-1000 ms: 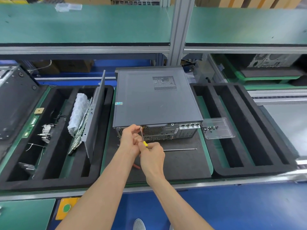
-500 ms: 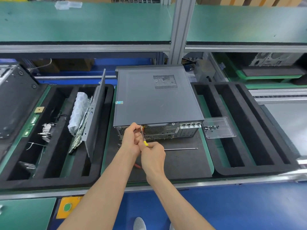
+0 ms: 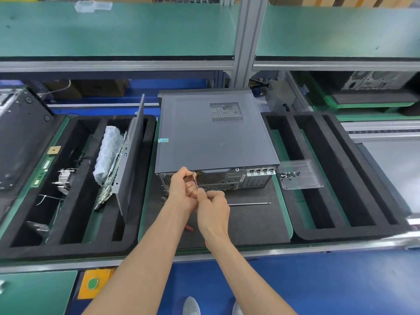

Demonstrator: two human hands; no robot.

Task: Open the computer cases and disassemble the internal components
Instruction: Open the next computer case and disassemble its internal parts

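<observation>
A dark grey computer case lies flat on a black mat, its rear panel with ports facing me. My right hand grips the handle of a small screwdriver, whose thin metal shaft slants up to the top left of the rear panel. My left hand pinches the shaft near its tip, fingers against the case's lower rear edge. The handle is hidden inside my right fist.
A loose metal rod lies on the mat right of my hands. A clear tray with screws sits beside the case. Black foam trays flank it: the left one holds a panel, board and bubble wrap; the right one has bare slots.
The view has drifted slightly. My right hand has closed further over the yellow handle, which no longer shows. Both hands stay at the same spot on the rear panel.
</observation>
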